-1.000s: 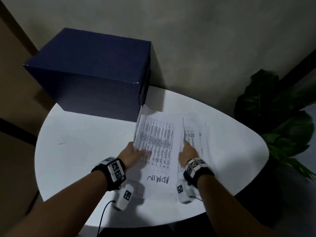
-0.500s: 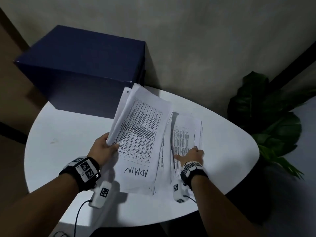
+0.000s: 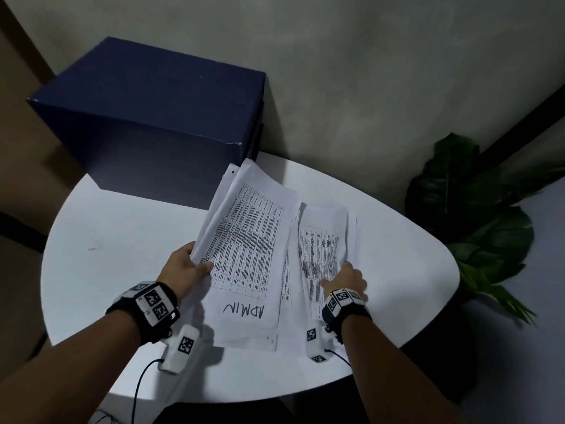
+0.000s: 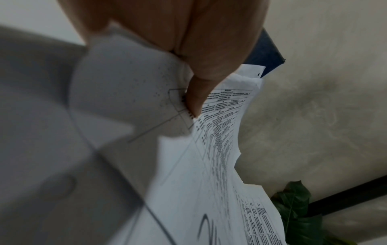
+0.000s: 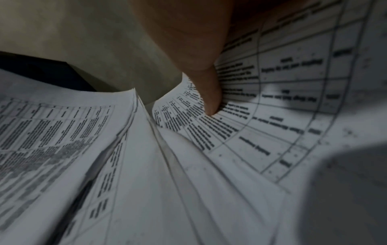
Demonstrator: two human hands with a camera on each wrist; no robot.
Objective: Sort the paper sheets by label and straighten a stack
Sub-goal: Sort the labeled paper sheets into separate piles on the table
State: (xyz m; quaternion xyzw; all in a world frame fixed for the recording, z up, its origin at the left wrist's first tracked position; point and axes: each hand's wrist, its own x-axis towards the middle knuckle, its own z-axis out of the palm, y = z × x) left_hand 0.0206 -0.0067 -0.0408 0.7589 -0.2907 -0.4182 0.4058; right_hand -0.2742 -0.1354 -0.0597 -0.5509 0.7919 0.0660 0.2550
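While both hands are on paper, the following is recorded.

Left hand: the left hand (image 3: 186, 267) grips the left edge of the ADMIN stack (image 3: 249, 255), thumb on the printed top sheet, fingers curled beneath; the left wrist view confirms the thumb (image 4: 195, 97) pressed on the table print.

ADMIN stack: a bundle of printed sheets with "ADMIN" handwritten at its near end; left edge raised off the table (image 3: 122, 240), right edge lower, so the bundle tilts; its far end points to 12 o'clock, toward the box, and a punched hole shows at the far left corner.

Right hand: the right hand (image 3: 345, 278) lies on the right stack (image 3: 324, 240), thumb (image 5: 211, 99) on the printed face; whether the fingers curl under the far edge I cannot tell.

Right stack: printed sheets at 3 o'clock of the ADMIN stack, just beside it, edges fanned and uneven; its label is not legible.

Middle sheets: further sheets (image 3: 287, 283) show between the two stacks, partly covered by the ADMIN stack.

Table: white, rounded, bearing all papers.

Box: a dark blue box (image 3: 146, 117) at 11 o'clock on the table, against the wall, its near face just behind the ADMIN stack's far end.

Plant: a dark green plant (image 3: 477, 228) at 3 o'clock, beyond the table's edge.

Wrist gear: marker-tagged bands (image 3: 153, 304) on both wrists.
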